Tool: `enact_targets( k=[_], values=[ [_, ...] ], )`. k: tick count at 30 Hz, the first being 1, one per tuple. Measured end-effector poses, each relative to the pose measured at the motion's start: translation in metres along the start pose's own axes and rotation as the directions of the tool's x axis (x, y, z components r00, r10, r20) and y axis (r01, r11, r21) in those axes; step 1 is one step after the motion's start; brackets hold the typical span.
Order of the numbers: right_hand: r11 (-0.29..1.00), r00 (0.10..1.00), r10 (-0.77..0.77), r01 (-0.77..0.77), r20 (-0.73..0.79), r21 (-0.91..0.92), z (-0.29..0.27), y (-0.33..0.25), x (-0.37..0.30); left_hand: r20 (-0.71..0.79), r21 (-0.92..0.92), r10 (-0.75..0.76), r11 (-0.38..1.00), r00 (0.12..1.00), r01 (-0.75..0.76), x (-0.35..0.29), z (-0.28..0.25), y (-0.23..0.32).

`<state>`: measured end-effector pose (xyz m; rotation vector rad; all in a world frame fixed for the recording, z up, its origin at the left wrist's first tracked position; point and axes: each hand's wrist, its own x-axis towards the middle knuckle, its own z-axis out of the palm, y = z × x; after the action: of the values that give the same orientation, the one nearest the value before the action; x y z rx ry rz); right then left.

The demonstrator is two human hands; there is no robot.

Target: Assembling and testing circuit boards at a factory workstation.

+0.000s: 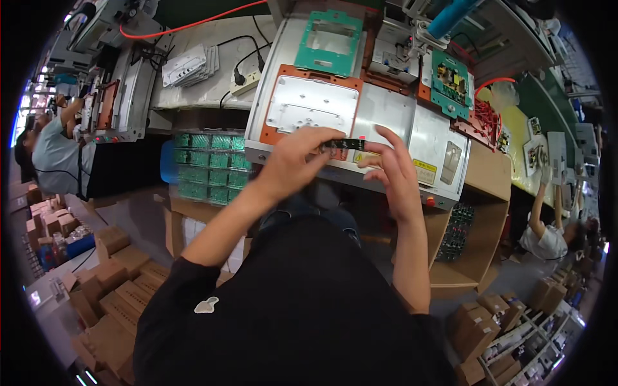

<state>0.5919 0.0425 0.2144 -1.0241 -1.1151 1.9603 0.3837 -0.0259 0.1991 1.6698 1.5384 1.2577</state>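
Small dark rectangular circuit board (352,144) is up over the silver metal machine's (386,108) front edge, left hand (293,161) pinching one end, right hand (398,174) half-open at the other, contact too blurred to tell. Looks midway: board lifted, not set down; the teal rectangular frame (450,110) at right already holds a component-filled board (452,78).

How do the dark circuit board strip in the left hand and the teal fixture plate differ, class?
The dark circuit board strip is small and narrow; the teal fixture plate is much larger and broader. The strip looks nearly black, the plate teal. The left hand holds the strip up, while the plate lies on the silver machine.
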Motion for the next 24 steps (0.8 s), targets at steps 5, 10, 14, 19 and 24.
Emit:
enact_targets(
  k=[5,10,14,19,24],
  values=[
    [0.873,0.992,0.031,0.032,0.122,-0.487,-0.02,-0.02,0.054,0.129,0.084,0.217,0.97,0.968,-0.228,0.042,0.0,-0.016],
    [0.787,0.986,-0.113,0.163,0.121,-0.594,-0.037,-0.006,0.073,0.197,-0.138,-0.229,0.956,0.953,0.258,0.055,-0.004,-0.046],
    [0.456,0.942,-0.227,0.327,0.247,-0.828,-0.044,-0.001,0.062,0.15,-0.029,0.05,0.999,0.987,-0.046,0.041,0.012,-0.067],
    [0.277,0.884,-0.247,0.457,0.397,-0.845,-0.053,-0.004,0.047,0.211,0.177,0.249,0.941,0.945,-0.287,0.028,0.018,-0.061],
    [0.225,0.861,-0.272,0.491,0.429,-0.842,-0.056,-0.006,0.04,0.2,0.23,0.273,0.92,0.941,-0.316,0.02,0.023,-0.05]
  ],
)
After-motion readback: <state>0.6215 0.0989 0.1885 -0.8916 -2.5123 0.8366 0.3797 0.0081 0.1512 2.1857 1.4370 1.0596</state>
